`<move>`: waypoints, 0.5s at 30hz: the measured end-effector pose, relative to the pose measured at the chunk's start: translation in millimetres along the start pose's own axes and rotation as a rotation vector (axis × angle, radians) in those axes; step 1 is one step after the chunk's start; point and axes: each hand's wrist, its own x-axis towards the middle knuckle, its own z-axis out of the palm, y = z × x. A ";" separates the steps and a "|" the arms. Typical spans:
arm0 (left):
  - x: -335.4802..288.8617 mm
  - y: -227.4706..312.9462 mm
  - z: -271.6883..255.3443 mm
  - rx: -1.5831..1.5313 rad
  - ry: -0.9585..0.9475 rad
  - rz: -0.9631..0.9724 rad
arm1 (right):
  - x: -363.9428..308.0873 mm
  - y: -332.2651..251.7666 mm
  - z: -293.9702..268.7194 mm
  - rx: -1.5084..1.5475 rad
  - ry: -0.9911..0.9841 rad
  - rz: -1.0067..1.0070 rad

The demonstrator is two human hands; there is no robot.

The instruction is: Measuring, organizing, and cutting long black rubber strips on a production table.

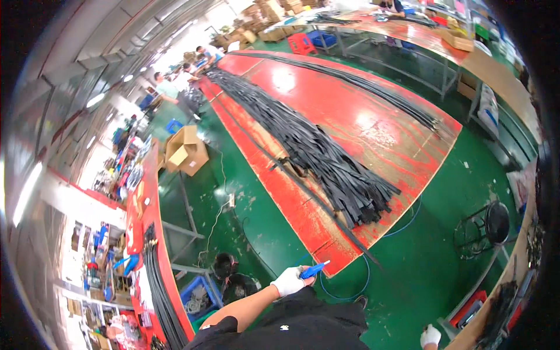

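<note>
My left hand (289,282), in a white glove, is closed round a blue hand tool (313,270) with a narrow pale tip. The tip points right, over the near corner of a long red table (280,210). Low at the right, away from the table, is my right hand (430,336), also gloved in white. Its fingers look curled, with nothing visible in them. Along the table lies a thick pile of flat black strips (315,149). One long black strip (312,195) runs separately beside the pile, its near end hanging past the table's edge.
A bundle of black strips (373,87) lies along the table's right side. A blue hose (367,280) loops on the green floor near me. At the right stands a black stool (496,223). Left are an open carton (185,150) and another red table (166,256). Several people work beyond.
</note>
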 end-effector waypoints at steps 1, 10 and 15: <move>-20.1 -7.7 7.7 0.030 0.042 0.014 | -10.6 1.4 -14.3 -0.009 -0.067 -0.069; -69.3 9.6 60.8 -0.159 0.238 -0.097 | -69.4 -31.1 -110.6 0.075 -0.013 -0.205; -62.0 -35.5 67.0 -0.256 0.362 -0.011 | -77.7 -102.7 -94.4 0.208 -0.002 -0.264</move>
